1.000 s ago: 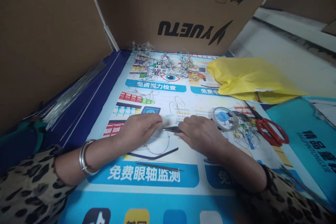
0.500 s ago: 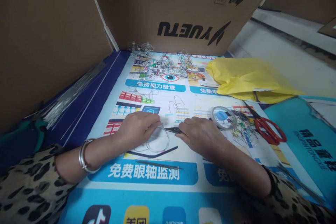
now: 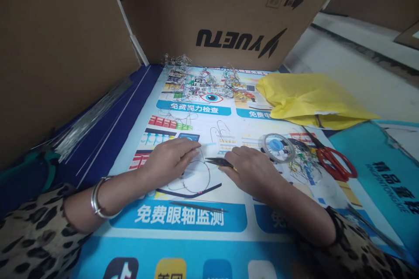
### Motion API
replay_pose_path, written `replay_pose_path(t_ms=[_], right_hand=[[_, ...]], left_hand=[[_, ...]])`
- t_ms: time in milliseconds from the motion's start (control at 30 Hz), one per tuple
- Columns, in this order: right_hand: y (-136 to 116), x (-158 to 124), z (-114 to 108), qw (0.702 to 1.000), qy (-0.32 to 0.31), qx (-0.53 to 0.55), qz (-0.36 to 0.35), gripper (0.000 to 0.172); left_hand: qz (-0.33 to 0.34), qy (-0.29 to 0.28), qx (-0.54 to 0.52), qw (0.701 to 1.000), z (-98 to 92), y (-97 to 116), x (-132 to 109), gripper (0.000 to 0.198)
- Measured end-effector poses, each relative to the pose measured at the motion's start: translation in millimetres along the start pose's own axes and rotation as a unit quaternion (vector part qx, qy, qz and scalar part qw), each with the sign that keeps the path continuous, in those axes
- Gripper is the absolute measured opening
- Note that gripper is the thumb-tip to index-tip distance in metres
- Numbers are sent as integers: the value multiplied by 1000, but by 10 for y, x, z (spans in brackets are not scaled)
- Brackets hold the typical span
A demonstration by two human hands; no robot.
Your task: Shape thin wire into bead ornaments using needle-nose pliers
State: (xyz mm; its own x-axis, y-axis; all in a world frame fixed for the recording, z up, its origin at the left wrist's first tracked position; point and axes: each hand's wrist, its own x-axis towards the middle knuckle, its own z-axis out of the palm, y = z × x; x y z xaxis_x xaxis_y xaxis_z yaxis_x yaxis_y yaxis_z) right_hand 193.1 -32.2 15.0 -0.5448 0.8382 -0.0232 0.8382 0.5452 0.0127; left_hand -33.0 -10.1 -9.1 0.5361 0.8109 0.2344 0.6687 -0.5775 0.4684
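Thin wire bent into a loop hangs from the pinched fingertips of my left hand, and its lower part lies over the printed sheet. A small pinkish spot shows at the loop's bottom. My right hand is wrapped round a pair of dark-tipped pliers. The plier jaws point left and stand slightly apart, close to the wire but with nothing visible between them. Some bent wire pieces lie just beyond both hands.
Tangled wires lie at the back before a cardboard box. A clear spool, red-handled scissors and a yellow bag are on the right. Straight wires and teal-handled tool are at left.
The plier jaws have parted and pulled slightly away from the wire. More of the loop now shows below my left hand, which has shifted a little.
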Motion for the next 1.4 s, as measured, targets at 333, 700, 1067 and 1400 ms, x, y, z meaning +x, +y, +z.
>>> replay_pose_path(t_ms=[333,700,1067,1400], right_hand=[[25,16,140,998,56,28,29,23],[12,25,188,995,98,-2,-36,27],[-75,8,136,994,74,-78,-28,30],[-136,14,170,990,105,-98,0,30]], left_hand=[[48,77,-12,996,6,-116,-71,23],[94,-64,53,992,-71,-11,-167,39],[106,-103,155,977,-42,42,-255,51],[89,-80,200,972,-6,94,-273,51]])
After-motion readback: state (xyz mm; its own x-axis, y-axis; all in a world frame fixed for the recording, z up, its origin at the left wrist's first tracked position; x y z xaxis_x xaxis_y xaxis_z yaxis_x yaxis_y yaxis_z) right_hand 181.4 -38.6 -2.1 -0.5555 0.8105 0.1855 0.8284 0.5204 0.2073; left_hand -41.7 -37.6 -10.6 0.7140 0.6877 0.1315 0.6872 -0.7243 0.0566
